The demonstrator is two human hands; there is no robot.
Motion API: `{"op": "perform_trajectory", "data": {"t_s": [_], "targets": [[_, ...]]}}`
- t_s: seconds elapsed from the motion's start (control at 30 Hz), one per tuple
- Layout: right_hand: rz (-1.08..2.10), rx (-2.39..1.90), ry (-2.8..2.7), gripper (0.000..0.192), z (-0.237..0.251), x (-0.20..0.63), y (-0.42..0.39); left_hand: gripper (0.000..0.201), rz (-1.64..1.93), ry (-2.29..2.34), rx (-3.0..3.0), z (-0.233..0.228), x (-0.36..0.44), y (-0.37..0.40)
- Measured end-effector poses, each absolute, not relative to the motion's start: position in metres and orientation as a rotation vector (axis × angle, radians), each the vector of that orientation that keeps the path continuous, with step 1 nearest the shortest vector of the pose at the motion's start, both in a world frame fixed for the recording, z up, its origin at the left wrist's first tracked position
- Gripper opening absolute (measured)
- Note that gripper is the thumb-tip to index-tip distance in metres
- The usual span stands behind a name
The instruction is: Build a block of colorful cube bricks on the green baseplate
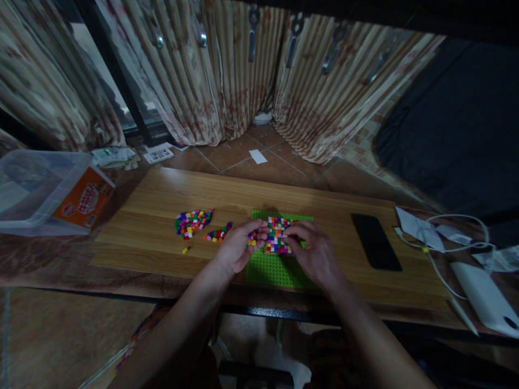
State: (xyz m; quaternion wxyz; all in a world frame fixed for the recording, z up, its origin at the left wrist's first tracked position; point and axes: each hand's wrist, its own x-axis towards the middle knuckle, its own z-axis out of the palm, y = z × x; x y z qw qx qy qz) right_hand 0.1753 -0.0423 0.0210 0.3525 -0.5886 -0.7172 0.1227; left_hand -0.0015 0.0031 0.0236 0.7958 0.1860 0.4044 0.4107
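Both of my hands are working over the green baseplate [275, 267], which is lying on the wooden board [162, 194]. My left hand [237, 246] is curling its fingers around a few small coloured bricks, pinching them loosely. My right hand [314, 254] is resting fingertips on the patch of coloured bricks [277, 235] already sitting on the plate; whether it is gripping any, I cannot tell. Just beyond my left hand's knuckles loose bricks [193, 221] are lying in a heap. Well off my right hand's outer side a black phone [376, 241] is lying flat.

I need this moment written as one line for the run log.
left hand: holds small bricks | right hand: on brick patch | patch on green plate | loose bricks left | phone right
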Motion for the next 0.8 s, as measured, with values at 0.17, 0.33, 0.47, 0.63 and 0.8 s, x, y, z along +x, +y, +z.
{"op": "perform_trajectory", "data": {"t_s": [0.17, 0.33, 0.47, 0.63, 0.8], "targets": [[0.408, -1.51, -1.768, 0.014, 0.0172, 0.1749, -0.0386, 0.01, 0.863, 0.876, 0.41, 0.0239, -0.002, 0.0027], [0.327, -1.505, -1.768, 0.007, 0.0144, 0.1776, -0.0388, 0.011, 0.859, 0.893, 0.393, 0.0247, -0.0019, 0.0023], [0.26, -1.499, -1.865, 0.01, 0.0137, 0.1786, -0.0394, 0.011, 0.863, 0.881, 0.393, 0.023, -0.002, 0.0025], [0.205, -1.519, -1.949, 0.011, 0.0147, 0.1792, -0.0401, 0.012, 0.86, 0.88, 0.395, 0.0215, -0.002, 0.0028], [0.201, -1.574, -1.979, 0.011, 0.0173, 0.1815, -0.0412, 0.012, 0.857, 0.892, 0.406, 0.0233, -0.0024, 0.0029]]}}
